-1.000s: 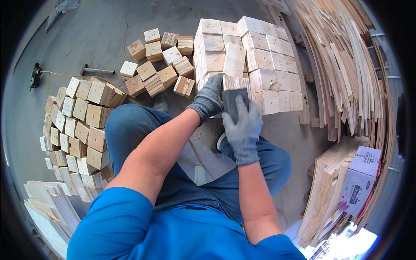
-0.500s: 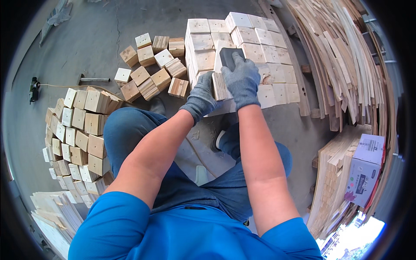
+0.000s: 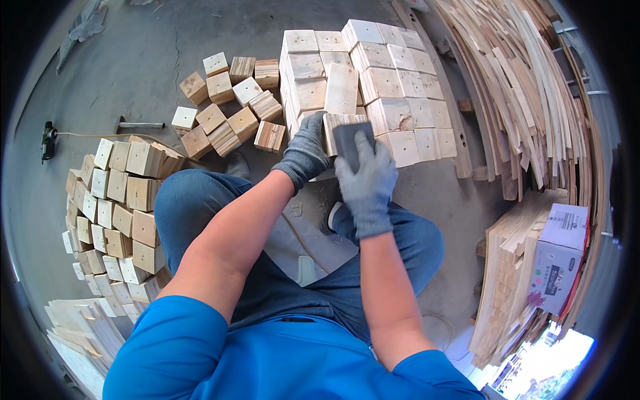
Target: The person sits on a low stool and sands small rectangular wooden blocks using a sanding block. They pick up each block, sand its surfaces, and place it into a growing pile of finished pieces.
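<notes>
Both hands dropped back off the stack w/ the wood block (image 3: 337, 127): left hand (image 3: 305, 152) clamps its side, right hand (image 3: 365, 177) presses a dark sanding pad (image 3: 351, 140) on it, fingers flat. Best kept square, even strokes, block braced above the lap.

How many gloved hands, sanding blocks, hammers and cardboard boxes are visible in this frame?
Grey-gloved hands: 2, left hand and right hand
Dark sanding block: 1
Hammer: 1
Cardboard box: 1
Total: 5
</notes>
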Action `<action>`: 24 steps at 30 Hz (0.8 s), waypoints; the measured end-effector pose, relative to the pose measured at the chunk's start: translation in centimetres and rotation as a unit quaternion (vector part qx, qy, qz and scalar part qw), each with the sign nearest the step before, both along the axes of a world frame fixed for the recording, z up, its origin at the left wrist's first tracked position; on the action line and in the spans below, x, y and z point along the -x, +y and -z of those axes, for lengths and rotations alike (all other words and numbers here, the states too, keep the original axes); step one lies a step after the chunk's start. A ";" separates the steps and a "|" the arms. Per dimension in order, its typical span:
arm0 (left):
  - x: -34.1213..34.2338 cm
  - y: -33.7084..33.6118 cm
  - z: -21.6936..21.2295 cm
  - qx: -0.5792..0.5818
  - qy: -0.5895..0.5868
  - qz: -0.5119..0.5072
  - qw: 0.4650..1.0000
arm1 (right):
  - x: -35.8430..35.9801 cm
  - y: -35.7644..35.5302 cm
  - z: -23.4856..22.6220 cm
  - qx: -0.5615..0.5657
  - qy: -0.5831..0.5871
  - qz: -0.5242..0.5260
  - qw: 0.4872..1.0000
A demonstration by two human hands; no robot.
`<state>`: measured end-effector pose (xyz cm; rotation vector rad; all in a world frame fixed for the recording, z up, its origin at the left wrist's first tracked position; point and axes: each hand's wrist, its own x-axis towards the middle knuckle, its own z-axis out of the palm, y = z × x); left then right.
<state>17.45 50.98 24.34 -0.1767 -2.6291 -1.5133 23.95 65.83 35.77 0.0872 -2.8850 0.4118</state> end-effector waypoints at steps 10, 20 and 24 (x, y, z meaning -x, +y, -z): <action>0.1 0.1 0.5 -0.030 0.023 0.016 0.999 | 9.9 1.6 -1.0 0.014 -0.072 0.070 0.995; 0.3 -0.3 0.1 -0.019 -0.021 0.023 0.999 | -3.1 -0.1 0.1 -0.004 -0.010 0.002 1.000; 0.3 -0.1 0.5 0.016 -0.018 0.007 1.000 | 1.9 0.3 0.0 0.006 0.007 -0.006 1.000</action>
